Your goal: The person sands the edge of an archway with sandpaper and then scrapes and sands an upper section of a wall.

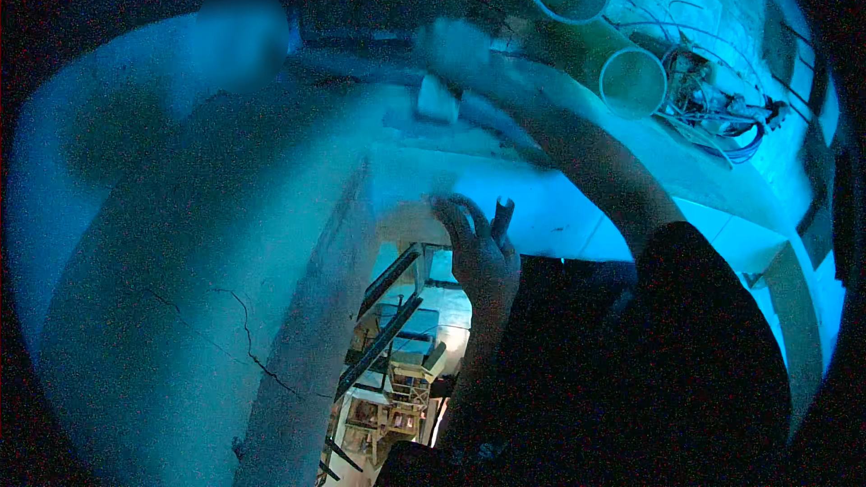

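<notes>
My left hand (487,257) is raised in the middle of the view, fingers curled. A short dark tube-like piece (502,219) stands up at its thumb side, apparently in its grip; the dim light hides what exactly it is. My right forearm, out of a black sleeve, reaches up and left across a pale ledge. At its end my right hand (454,47) is smeared and dark, so its fingers do not show clearly. Just below it is a small pale block (437,99), seemingly touching the hand; whether the hand holds it is unclear.
A cracked, pale wall (244,334) fills the left. Beyond its edge, dark bars (383,343) cross an opening onto a lit lower level with wooden structures. Two wide round pipe ends (633,83) and tangled wires (713,113) lie at the upper right. Light is dim and blue.
</notes>
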Available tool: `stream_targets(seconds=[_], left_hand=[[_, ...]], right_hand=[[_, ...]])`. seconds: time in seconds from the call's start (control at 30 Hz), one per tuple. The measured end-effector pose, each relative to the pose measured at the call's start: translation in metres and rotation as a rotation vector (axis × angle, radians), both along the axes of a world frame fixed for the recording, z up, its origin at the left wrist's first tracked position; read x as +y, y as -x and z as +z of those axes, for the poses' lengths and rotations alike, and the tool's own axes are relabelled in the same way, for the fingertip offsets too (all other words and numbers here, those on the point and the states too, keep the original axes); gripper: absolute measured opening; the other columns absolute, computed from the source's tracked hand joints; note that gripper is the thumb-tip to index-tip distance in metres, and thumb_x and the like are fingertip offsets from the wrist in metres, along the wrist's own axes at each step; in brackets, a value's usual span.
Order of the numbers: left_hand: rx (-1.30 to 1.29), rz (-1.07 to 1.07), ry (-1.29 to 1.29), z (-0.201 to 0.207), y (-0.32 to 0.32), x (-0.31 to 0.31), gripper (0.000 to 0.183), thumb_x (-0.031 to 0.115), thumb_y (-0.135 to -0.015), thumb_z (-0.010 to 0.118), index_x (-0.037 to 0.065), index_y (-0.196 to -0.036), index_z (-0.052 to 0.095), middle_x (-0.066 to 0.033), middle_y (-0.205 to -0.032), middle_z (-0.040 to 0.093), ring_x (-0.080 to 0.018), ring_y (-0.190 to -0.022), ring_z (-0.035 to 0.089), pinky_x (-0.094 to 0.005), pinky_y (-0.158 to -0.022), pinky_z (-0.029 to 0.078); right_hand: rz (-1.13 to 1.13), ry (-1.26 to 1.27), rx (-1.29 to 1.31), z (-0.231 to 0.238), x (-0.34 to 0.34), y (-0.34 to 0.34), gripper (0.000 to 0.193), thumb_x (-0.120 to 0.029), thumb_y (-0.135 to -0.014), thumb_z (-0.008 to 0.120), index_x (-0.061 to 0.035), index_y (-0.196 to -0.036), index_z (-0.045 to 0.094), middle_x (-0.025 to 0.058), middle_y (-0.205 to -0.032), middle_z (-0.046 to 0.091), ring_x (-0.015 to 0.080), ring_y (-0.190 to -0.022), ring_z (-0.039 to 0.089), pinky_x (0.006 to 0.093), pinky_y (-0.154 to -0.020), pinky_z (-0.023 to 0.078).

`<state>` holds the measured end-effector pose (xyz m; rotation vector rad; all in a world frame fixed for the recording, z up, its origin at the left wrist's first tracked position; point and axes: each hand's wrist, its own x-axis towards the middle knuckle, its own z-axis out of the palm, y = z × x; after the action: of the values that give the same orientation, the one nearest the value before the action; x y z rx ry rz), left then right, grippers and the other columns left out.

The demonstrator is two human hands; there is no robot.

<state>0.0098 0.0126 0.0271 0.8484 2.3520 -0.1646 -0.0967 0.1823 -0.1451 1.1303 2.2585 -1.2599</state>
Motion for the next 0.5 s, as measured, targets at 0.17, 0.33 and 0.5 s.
stream_targets(seconds=[0.17, 0.33, 0.5], left_hand=[[-0.111, 0.19, -0.038, 0.002, -0.001, 0.0, 0.059, 0.012, -0.078, 0.049, -0.011, -0.126, 0.024, -0.0325, -0.133, 0.013, -0.0448, -0.125, 0.013, -0.0447, -0.103, 0.018], [-0.046, 0.08, -0.041, 0.001, 0.003, 0.003, 0.071, 0.009, -0.068, 0.057, -0.008, -0.127, 0.021, -0.0331, -0.131, 0.015, -0.0453, -0.124, 0.016, -0.0406, -0.095, 0.036], [-0.008, 0.014, -0.006, 0.0, 0.003, 0.002, 0.068, 0.008, -0.069, 0.056, -0.008, -0.126, 0.024, -0.0333, -0.131, 0.015, -0.0453, -0.124, 0.016, -0.0411, -0.096, 0.034]], right_hand=[[0.071, 0.124, -0.074, 0.001, 0.03, -0.001, 0.032, -0.037, -0.08, 0.048, -0.0087, -0.081, 0.064, 0.0153, -0.076, 0.063, 0.0288, -0.069, 0.063, 0.0461, -0.058, 0.049], [0.109, 0.008, 0.05, -0.021, 0.014, -0.015, 0.029, -0.03, -0.081, 0.046, -0.0048, -0.08, 0.061, 0.0163, -0.071, 0.06, 0.0304, -0.063, 0.061, 0.0468, -0.055, 0.048], [0.226, -0.068, 0.192, -0.035, 0.019, -0.024, 0.028, -0.026, -0.083, 0.044, -0.0017, -0.079, 0.058, 0.0178, -0.068, 0.058, 0.0318, -0.06, 0.06, 0.0463, -0.053, 0.048]])
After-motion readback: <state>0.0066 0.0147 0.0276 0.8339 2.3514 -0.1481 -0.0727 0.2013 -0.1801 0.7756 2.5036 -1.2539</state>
